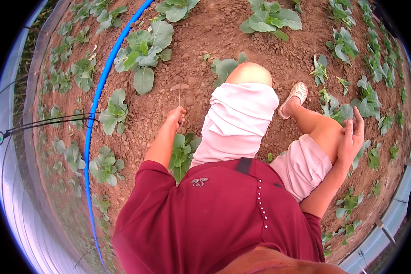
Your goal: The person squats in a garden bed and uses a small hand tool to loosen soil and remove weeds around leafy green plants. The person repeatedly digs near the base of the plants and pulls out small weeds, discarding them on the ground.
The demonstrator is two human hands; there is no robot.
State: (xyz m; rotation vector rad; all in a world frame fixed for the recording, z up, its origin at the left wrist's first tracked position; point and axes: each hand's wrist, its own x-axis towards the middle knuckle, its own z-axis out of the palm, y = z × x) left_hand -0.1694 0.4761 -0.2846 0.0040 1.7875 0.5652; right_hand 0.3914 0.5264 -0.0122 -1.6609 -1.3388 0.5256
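My left hand (178,116) grips the thin handle of a small hand hoe (179,87). The hoe's rusty, wide blade is at the reddish-brown soil; whether it touches the ground or hovers just above I cannot tell. A leafy cabbage-like plant (144,51) grows beyond the blade, and another (181,156) stands by my left forearm, partly hidden by my leg. Beside my bent right knee (325,135) is my right hand (353,137), holding nothing, with its fingers apart. Between my left knee and the soil, a further plant (225,70) is partly covered.
A blue hose (97,90) runs along the bed at the left, with black cords (51,124) reaching it from the plastic sheeting (12,191). Rows of young plants (368,97) line the right. My right foot wears a beige perforated shoe (298,94). Another plant (270,19) grows ahead.
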